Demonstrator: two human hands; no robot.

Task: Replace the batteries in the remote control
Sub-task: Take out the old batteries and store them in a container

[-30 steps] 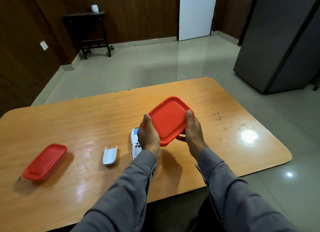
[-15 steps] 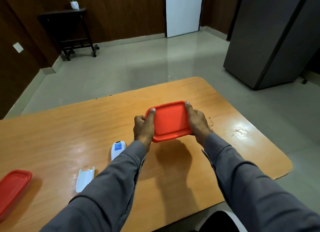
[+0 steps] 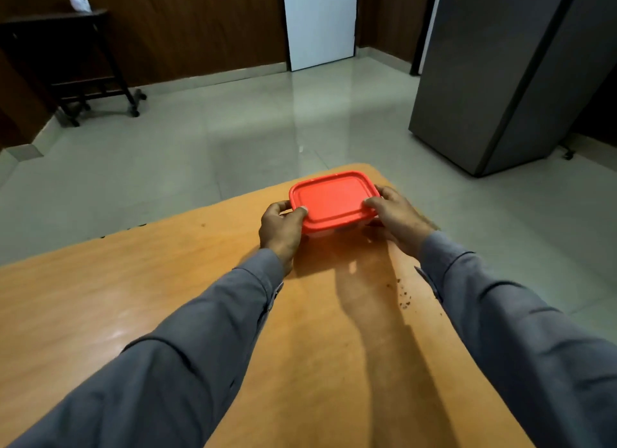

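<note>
Red-lidded container (image 3: 334, 199) on wooden table (image 3: 133, 297), tiled floor (image 3: 233, 130)

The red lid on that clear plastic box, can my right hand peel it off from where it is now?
Probably yes: the right hand already grips the red lid's right edge, thumb on top, nothing blocking it.

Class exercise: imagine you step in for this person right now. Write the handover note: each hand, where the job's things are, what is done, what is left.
Left hand and right hand both grip the red-lidded container at the far corner of the wooden table, lid on.
Remote and battery cover: out of view now.
Done: cannot be judged from this view.
Left: likely open the container; whether batteries are inside is hidden. Then fit batteries and close the remote.
</note>
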